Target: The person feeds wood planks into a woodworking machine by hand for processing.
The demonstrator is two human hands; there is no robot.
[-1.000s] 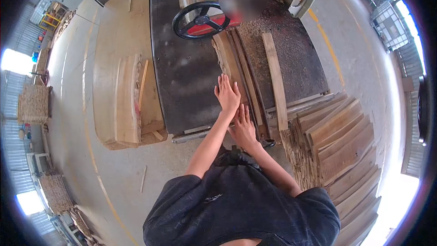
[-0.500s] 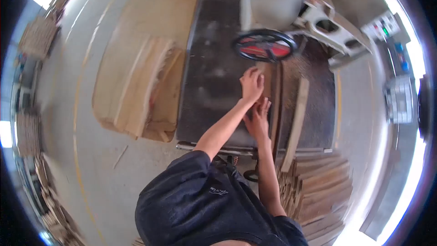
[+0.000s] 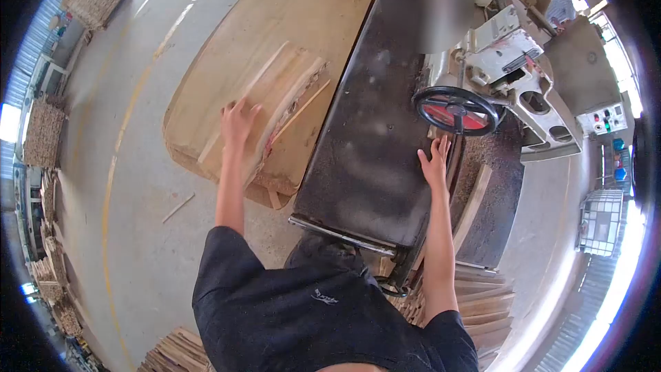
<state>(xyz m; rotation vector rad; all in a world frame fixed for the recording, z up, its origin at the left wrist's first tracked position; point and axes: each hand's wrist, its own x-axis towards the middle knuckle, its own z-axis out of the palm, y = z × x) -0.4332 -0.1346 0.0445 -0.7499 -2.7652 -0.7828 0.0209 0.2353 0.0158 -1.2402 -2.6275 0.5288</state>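
My left hand (image 3: pixel 239 122) is over the rough-edged boards (image 3: pixel 275 86) on the wooden side table, its fingers apart at their near left part. My right hand (image 3: pixel 435 163) lies with fingers stretched forward at the right side of the black machine table (image 3: pixel 365 158), beside the long guide rail (image 3: pixel 454 169). A small end of wood (image 3: pixel 433 132) shows just ahead of its fingertips, under the black handwheel (image 3: pixel 456 110). The rest of that wood is hidden by the machine.
A long wood strip (image 3: pixel 474 208) lies right of the rail among sawdust. Stacked boards (image 3: pixel 485 300) stand low on the right, more planks (image 3: pixel 175 353) at the lower left. A control panel (image 3: pixel 607 121) and a person (image 3: pixel 561 8) are at the far right.
My left hand has left the black table and moved left over the boards. My right hand has slid forward along the rail towards the handwheel. The view has shifted.
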